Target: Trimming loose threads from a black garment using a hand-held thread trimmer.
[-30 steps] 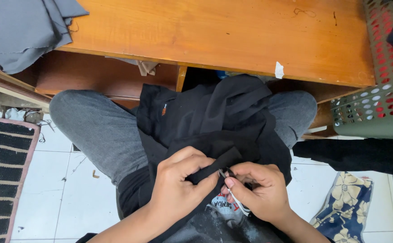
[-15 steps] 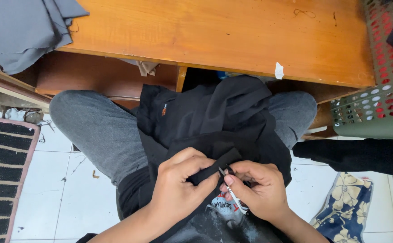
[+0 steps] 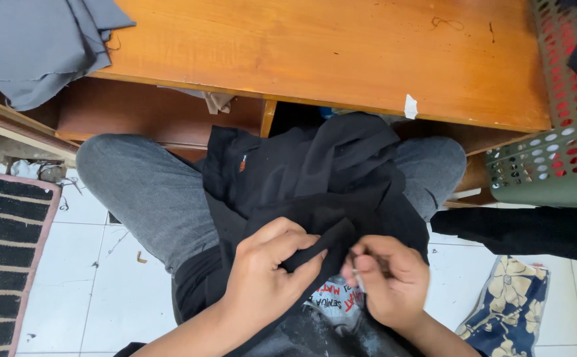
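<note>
A black garment (image 3: 315,172) lies bunched across my lap, over my grey-trousered knees. My left hand (image 3: 265,274) pinches a folded black strip of that garment between thumb and fingers. My right hand (image 3: 384,281) is closed just right of it, gripping a small thin light-coloured tool (image 3: 358,281) whose tip meets the end of the strip. Most of the tool is hidden inside the fist, so I cannot tell its kind.
An orange wooden table (image 3: 341,53) stands over my knees, with grey cloth (image 3: 37,46) heaped on its left corner. A perforated plastic basket (image 3: 556,152) stands at right, a striped mat (image 3: 4,258) at left, and patterned blue fabric (image 3: 510,311) lies on the white tiles.
My right hand has closed more tightly and shifted slightly toward the strip; the white tool shows less than before. My left hand keeps its pinch.
</note>
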